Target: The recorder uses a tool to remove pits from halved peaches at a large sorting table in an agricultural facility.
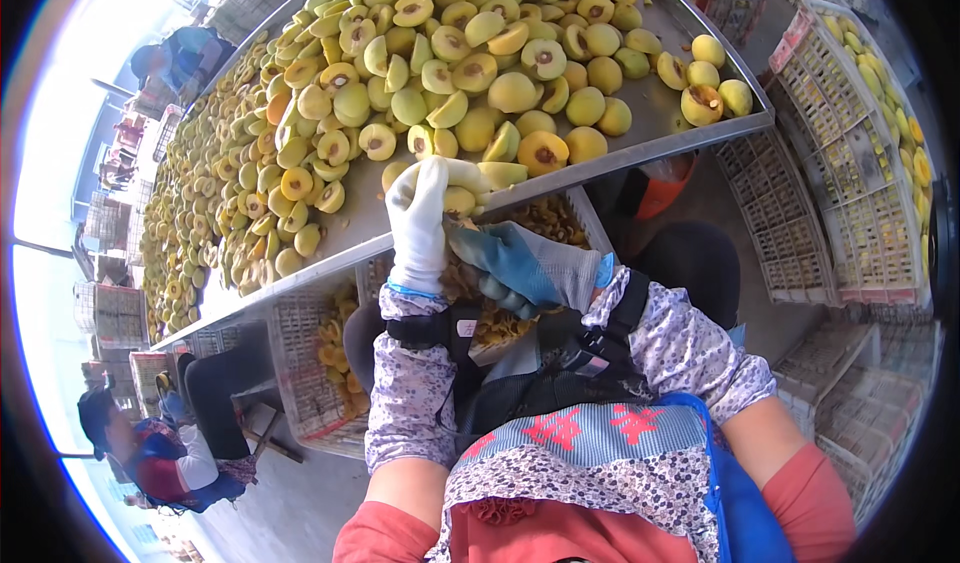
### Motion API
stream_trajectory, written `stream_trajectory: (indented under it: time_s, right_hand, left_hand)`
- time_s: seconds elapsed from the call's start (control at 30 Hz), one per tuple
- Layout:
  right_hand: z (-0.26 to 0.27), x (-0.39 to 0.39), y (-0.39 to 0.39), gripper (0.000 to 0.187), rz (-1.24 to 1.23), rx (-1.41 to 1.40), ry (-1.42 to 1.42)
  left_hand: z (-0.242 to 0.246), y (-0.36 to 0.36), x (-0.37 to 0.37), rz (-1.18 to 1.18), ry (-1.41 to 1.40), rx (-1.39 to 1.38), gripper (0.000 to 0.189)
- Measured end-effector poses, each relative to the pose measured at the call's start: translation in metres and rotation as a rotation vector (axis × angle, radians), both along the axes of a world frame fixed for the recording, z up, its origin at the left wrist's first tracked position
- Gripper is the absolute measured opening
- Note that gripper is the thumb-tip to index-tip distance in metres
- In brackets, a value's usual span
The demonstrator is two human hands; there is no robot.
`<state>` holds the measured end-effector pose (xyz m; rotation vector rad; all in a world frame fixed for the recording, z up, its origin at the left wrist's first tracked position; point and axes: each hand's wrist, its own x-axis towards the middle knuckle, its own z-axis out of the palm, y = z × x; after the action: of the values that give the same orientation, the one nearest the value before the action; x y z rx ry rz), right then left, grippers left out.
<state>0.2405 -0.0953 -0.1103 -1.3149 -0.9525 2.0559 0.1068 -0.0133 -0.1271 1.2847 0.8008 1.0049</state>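
Observation:
My left hand (420, 214), in a white glove, holds a yellow-green fruit half (459, 201) at the metal table's near edge. My right hand (517, 259), in a grey and blue coated glove, is close below it, its fingers curled; a small brownish piece shows at its fingertips. Whether it grips a tool is hidden. Beyond my hands, many halved and whole yellow-green stone fruits, like peaches or apricots (450, 75), are heaped on the metal table (645, 154). Some halves show brown pit hollows. Several fruits (703, 75) lie apart at the right corner.
Below the table's edge, a crate (592, 221) holds fruit pieces (555, 221). Another crate (300, 368) with fruit stands left of my knees. Stacked crates (847, 150) are at the right beside an orange container (667, 188). A person (165, 450) sits at lower left; another (184, 60) is across the table.

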Motion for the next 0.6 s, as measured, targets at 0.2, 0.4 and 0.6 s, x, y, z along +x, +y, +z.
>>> stream_trajectory:
  time_s: [0.2,0.4,0.6]
  right_hand:
    - [-0.016,-0.005,-0.006,0.059,-0.042,0.032,-0.014]
    - [-0.019,0.008,0.002,0.055,0.129,-0.199,0.487]
    - [-0.009,-0.004,-0.003,0.061,0.092,0.187,-0.056]
  left_hand:
    - [0.002,-0.004,0.006,-0.013,0.199,0.119,0.048]
    - [0.007,-0.008,0.007,0.002,-0.002,-0.008,0.051]
    - [0.004,-0.017,0.007,0.095,-0.327,-0.185,0.038]
